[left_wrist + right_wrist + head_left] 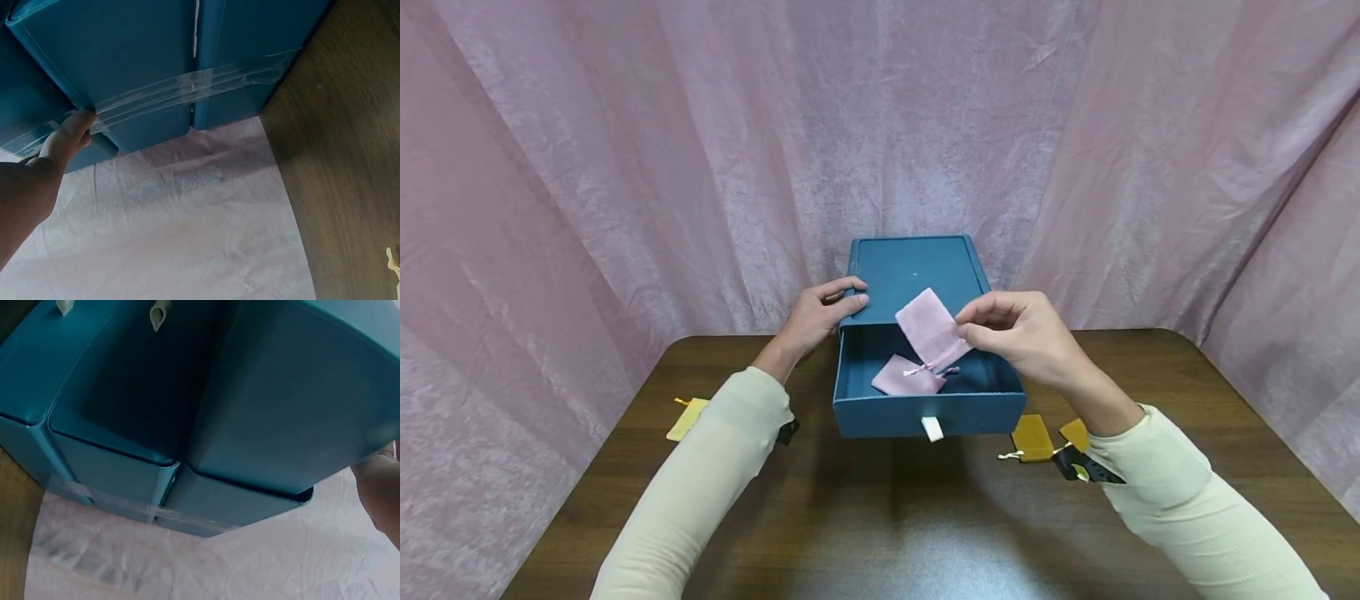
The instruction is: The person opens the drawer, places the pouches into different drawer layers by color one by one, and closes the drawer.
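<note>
On the table stands a blue drawer cabinet, its top drawer pulled out. My right hand pinches a small pink drawstring pouch between thumb and fingers above this drawer. The pouch hangs tilted, its cords pointing down. A second pink pouch lies inside the drawer, partly covered by the held one's cords. My left hand rests on the left upper edge of the cabinet, fingers fairly straight; in the left wrist view it touches the taped side. The right wrist view shows only part of the right hand.
A pale yellow pouch lies on the wooden table at left. Mustard pouches lie at right, partly hidden by the right wrist. Below the pulled-out drawer are two closed drawers with white pull tabs. A pink curtain hangs behind.
</note>
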Motion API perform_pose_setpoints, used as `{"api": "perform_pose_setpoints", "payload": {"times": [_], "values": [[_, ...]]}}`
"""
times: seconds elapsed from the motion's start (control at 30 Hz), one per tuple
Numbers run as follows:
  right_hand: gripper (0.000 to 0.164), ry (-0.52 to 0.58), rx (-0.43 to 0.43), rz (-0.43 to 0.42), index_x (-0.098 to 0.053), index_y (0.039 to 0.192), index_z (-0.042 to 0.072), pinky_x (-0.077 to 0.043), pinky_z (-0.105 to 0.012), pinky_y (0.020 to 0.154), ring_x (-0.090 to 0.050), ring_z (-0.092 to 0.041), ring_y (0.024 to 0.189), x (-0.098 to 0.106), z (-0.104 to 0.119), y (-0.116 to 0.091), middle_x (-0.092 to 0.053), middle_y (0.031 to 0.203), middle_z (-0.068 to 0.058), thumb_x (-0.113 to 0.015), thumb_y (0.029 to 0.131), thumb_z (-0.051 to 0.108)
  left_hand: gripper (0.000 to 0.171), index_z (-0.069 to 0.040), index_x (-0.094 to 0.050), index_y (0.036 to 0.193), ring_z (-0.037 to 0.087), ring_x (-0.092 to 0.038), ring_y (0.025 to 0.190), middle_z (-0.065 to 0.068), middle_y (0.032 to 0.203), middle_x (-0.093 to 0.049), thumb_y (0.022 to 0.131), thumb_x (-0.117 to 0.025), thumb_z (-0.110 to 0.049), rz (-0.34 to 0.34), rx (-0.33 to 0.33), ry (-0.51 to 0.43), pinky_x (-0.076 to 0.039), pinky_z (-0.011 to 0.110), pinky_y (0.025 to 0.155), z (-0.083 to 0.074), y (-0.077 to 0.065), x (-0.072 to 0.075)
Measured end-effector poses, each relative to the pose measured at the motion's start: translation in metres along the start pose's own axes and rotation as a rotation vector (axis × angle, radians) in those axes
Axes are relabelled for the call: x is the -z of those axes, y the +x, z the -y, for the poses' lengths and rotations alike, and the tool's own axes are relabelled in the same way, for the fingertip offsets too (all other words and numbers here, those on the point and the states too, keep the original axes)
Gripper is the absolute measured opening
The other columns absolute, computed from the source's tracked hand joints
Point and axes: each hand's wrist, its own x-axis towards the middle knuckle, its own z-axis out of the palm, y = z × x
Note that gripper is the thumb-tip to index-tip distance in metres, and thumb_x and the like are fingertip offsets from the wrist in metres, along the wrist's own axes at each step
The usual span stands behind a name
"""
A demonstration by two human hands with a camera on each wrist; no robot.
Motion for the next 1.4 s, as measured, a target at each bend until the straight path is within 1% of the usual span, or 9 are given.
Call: {"api": "perform_pose_setpoints", "payload": {"times": [0.17,0.3,0.43,0.63,0.83,1.0,1.2,1.3,1.4], "values": [[0.013,-0.034,-0.058,0.027,-0.074,0.102,-0.002,-0.055,-0.025,0.074,-0.067,-0.018,0.083,-0.002,0.002,0.000,-0.071,0.095,-0.011,-0.072,0.091,0.004,0.032,-0.011,-0.068,0.123,0.015,-0.037,0.057,-0.002,0.069,-0.048,0.096,-0.070,-0.028,0.005,0.005,0.017,-0.035,0.027,0.058,0.000,0.001,-0.001],[0.012,-0.046,-0.071,0.020,-0.074,0.102,-0.001,-0.055,-0.025,0.074,-0.067,-0.018,0.085,0.000,0.003,-0.003,-0.071,0.096,-0.012,-0.071,0.092,0.005,0.033,-0.011,-0.068,0.124,0.015,-0.037,0.057,-0.002,0.068,-0.048,0.096,-0.069,-0.029,0.012,0.013,0.020,-0.035,0.028,0.058,-0.002,0.000,0.000],[0.012,-0.059,-0.078,0.018,-0.074,0.102,-0.001,-0.055,-0.025,0.075,-0.067,-0.019,0.086,0.004,0.005,-0.008,-0.071,0.097,-0.011,-0.071,0.093,0.006,0.033,-0.011,-0.068,0.125,0.016,-0.036,0.056,-0.002,0.066,-0.043,0.096,-0.069,-0.029,0.017,0.019,0.018,-0.035,0.029,0.058,-0.004,-0.001,0.000],[0.013,-0.049,-0.096,0.035,-0.074,0.102,-0.001,-0.055,-0.026,0.076,-0.066,-0.020,0.087,0.008,0.010,-0.017,-0.071,0.099,-0.011,-0.072,0.092,0.007,0.034,-0.011,-0.067,0.126,0.016,-0.035,0.055,-0.002,0.063,-0.040,0.096,-0.069,-0.028,0.015,0.030,0.020,-0.035,0.028,0.057,-0.004,-0.001,0.001],[0.012,-0.039,-0.079,0.050,-0.075,0.102,0.001,-0.055,-0.026,0.074,-0.067,-0.018,0.085,0.011,0.016,-0.027,-0.072,0.098,-0.010,-0.073,0.092,0.009,0.034,-0.011,-0.068,0.124,0.015,-0.035,0.055,-0.003,0.066,-0.044,0.096,-0.070,-0.030,0.013,0.019,0.017,-0.035,0.028,0.058,-0.003,0.000,0.000],[0.010,-0.016,-0.051,0.077,-0.075,0.100,0.002,-0.055,-0.028,0.070,-0.067,-0.019,0.080,0.010,0.020,-0.036,-0.073,0.096,-0.009,-0.073,0.091,0.007,0.032,-0.013,-0.068,0.123,0.016,-0.035,0.055,-0.002,0.065,-0.041,0.096,-0.069,-0.029,0.011,0.012,0.013,-0.035,0.028,0.058,-0.001,-0.001,0.000],[0.008,-0.010,-0.012,0.105,-0.076,0.098,0.005,-0.055,-0.028,0.065,-0.068,-0.021,0.077,0.009,0.023,-0.048,-0.073,0.095,-0.010,-0.073,0.091,0.004,0.031,-0.014,-0.069,0.122,0.017,-0.036,0.056,-0.001,0.063,-0.038,0.096,-0.069,-0.030,0.012,0.011,0.023,-0.036,0.029,0.058,-0.001,-0.002,-0.001],[0.009,0.028,0.008,0.119,-0.075,0.098,0.002,-0.055,-0.028,0.064,-0.069,-0.020,0.076,0.008,0.024,-0.054,-0.074,0.093,-0.010,-0.071,0.090,0.000,0.031,-0.015,-0.069,0.122,0.017,-0.037,0.057,-0.001,0.066,-0.043,0.096,-0.070,-0.031,0.013,0.011,0.020,-0.036,0.029,0.058,-0.001,-0.001,-0.001],[0.010,0.076,0.016,0.141,-0.075,0.098,0.000,-0.057,-0.028,0.066,-0.071,-0.020,0.077,0.007,0.025,-0.060,-0.074,0.091,-0.009,-0.070,0.090,-0.003,0.031,-0.014,-0.069,0.122,0.016,-0.037,0.058,-0.001,0.070,-0.047,0.096,-0.070,-0.030,0.015,0.007,0.016,-0.036,0.029,0.059,-0.001,0.000,-0.002]]}}
